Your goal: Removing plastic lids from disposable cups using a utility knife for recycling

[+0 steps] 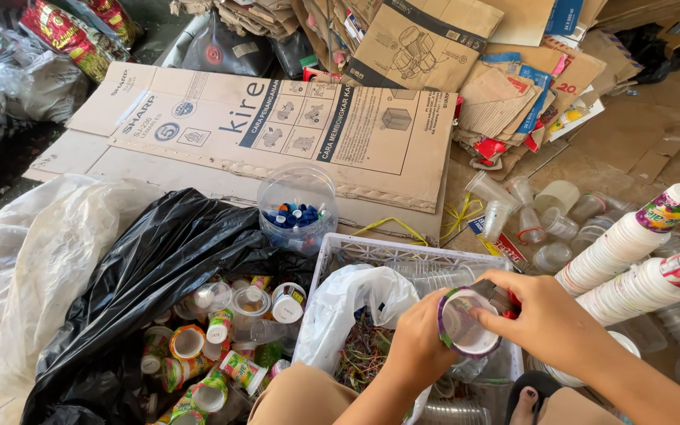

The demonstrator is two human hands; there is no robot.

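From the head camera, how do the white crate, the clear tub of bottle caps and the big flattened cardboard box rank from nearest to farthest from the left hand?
1. White crate, directly under the left hand.
2. Clear tub of bottle caps, beyond the crate, up-left.
3. Flattened cardboard box, farthest, behind the tub.

Left of the fingers, a white bag fills the crate; stacked cups block the right; beyond, a clear jar and flattened cardboard.

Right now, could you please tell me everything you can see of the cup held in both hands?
The cup is small, white plastic by its look, with a coloured printed band round its wall. It looks empty and lies tilted, mouth toward the camera, above the white crate. The left hand grips its side; the right hand fingers touch its rim.
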